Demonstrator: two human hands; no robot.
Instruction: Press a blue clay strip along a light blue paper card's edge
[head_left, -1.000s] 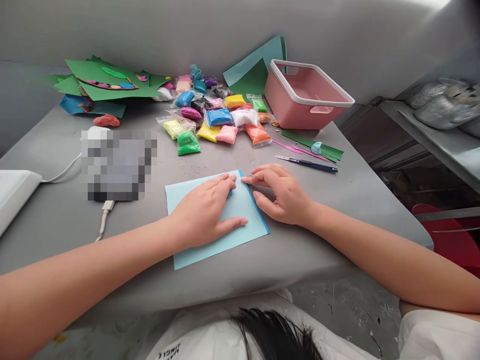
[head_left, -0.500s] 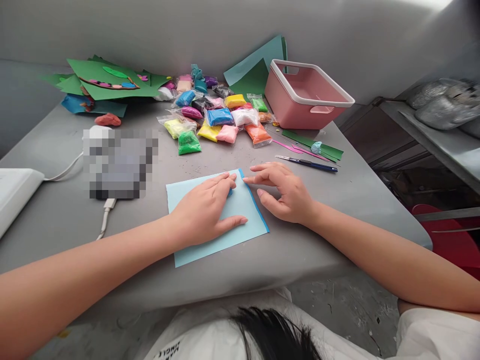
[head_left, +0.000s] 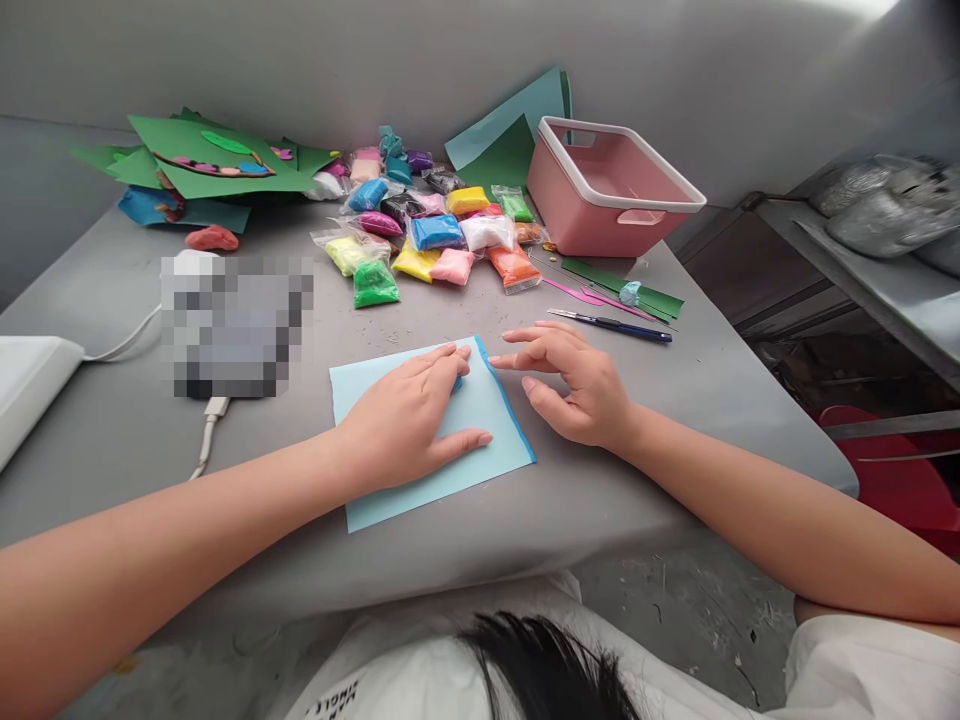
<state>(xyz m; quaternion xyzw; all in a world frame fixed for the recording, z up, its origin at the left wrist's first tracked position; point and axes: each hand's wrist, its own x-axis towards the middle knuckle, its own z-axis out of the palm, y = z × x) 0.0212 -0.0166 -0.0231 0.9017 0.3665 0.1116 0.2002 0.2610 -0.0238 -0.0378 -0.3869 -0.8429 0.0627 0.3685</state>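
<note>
A light blue sheet of paper (head_left: 390,505) lies on the grey table, with a narrow darker blue strip (head_left: 512,408), apparently modelling clay, along its right edge. Flat on the sheet rests my left hand (head_left: 401,415), thumb spread away from the fingers. A small blue bit (head_left: 458,383) shows from beneath its fingertips, mostly hidden. My right hand (head_left: 574,385) is beside the sheet's right edge, fingers apart. Its index fingertip is at the strip's upper end, touching or almost touching it. Nothing is held in that hand.
Several bagged coloured clay packets (head_left: 439,233) lie behind the sheet. A pink basket (head_left: 592,215) stands back right, with a craft knife (head_left: 611,325) in front. Green paper sheets (head_left: 217,160) are piled back left, near a blurred device (head_left: 240,330) on a cable.
My right index fingertip and thumb have shifted slightly rightward relative to the sheet. My left hand stays flat in place. The whole view has moved a little.
</note>
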